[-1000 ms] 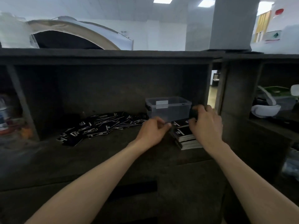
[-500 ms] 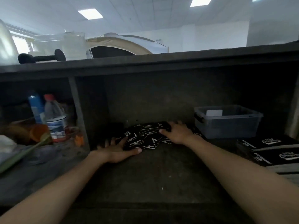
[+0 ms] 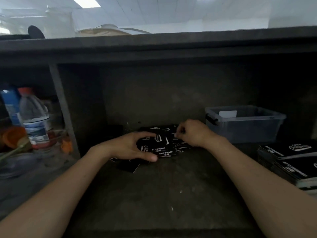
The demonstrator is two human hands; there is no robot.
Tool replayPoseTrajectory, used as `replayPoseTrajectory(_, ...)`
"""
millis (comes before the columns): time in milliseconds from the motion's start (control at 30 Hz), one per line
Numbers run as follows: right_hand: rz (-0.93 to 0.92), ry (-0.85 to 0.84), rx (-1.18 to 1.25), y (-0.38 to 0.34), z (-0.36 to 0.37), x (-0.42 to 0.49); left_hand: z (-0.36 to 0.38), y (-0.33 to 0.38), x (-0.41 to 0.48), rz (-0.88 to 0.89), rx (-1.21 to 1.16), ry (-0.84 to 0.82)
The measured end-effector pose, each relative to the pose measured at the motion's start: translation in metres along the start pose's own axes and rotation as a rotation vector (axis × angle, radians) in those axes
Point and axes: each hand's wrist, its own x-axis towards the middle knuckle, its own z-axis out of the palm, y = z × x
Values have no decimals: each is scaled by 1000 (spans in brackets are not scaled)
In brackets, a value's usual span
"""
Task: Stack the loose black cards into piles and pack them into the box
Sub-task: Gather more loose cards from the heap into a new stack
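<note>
Seen from the head camera, the loose black cards, printed with white lettering that reads "CAMPING CLUB", lie in an untidy overlapping heap on the dark desk surface, toward the back of an open cubby under a dark upper shelf board. The left hand is at the heap's left side, with its fingers arched over the top of the cards and its thumb stretched along the front edge, so that it cups and grips a bunch of them. One card lies apart, just in front of this hand. The right hand rests on the back right part of the heap with its fingers curled down and inward; the knuckles hide the fingertips, so I cannot tell whether it pinches a card or only touches the heap. Just right of that hand, against the back wall, stands the clear plastic storage box, lidless, with a black latch on its left end and a white label on its far wall; what it holds cannot be made out. Near the right edge, well apart from the heap, two stacked piles of black cards sit side by side. Left of an upright divider, a water bottle with a red cap stands beside a blue container and blurred orange items.
</note>
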Motion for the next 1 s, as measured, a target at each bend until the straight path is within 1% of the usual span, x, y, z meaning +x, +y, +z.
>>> replayPoseTrajectory(33,-31,66,47,-6,3,1,-4,-3,-3,-6,6,39)
replayPoseTrajectory(67,-63,96,94,-12,6,0,-7,-6,-3,-28,31,82)
replayPoseTrajectory(100,-95,81,107,-18,11,-1,-8,-9,-2,-59,54,110)
replayPoseTrajectory(167,-159,-49,40,-24,24,-2,-8,-12,1,-128,77,106)
replayPoseTrajectory(233,-184,-185,-2,-26,29,-2,-6,-17,3,-151,68,85)
replayPoseTrajectory(267,-175,-192,10,-24,27,1,-7,-19,4,-145,58,84)
replayPoseTrajectory(300,-160,-162,-4,-23,24,4,-7,-22,6,-131,53,93)
replayPoseTrajectory(367,-145,-60,-121,-22,19,4,-7,-25,8,-103,48,117)
replayPoseTrajectory(400,-157,-12,-168,-19,19,2,-7,-26,9,-87,48,123)
replayPoseTrajectory(433,-178,16,-162,-16,22,-1,-7,-26,11,-68,47,125)
replayPoseTrajectory(467,-200,12,-113,-11,24,-5,-7,-26,12,-50,40,120)
replayPoseTrajectory(533,-214,-78,17,-1,25,-9,-5,-23,12,-41,15,90)
replayPoseTrajectory(567,-197,-128,57,4,23,-9,-4,-22,12,-52,10,77)
replayPoseTrajectory(633,-160,-174,72,7,16,-10,-2,-20,11,-58,29,79)
replayPoseTrajectory(700,-124,-172,66,5,12,-11,-1,-20,13,-36,41,108)
replayPoseTrajectory(767,-51,-147,64,3,12,-11,1,-21,16,-9,51,151)
replayPoseTrajectory(833,67,-104,103,0,11,-9,3,-20,18,15,52,205)
replayPoseTrajectory(900,167,-20,152,2,6,-7,4,-20,18,35,82,249)
replayPoseTrajectory(967,198,75,254,7,-4,-8,5,-20,18,43,142,282)
replayPoseTrajectory(1000,189,122,357,9,-10,-8,5,-21,19,61,142,309)
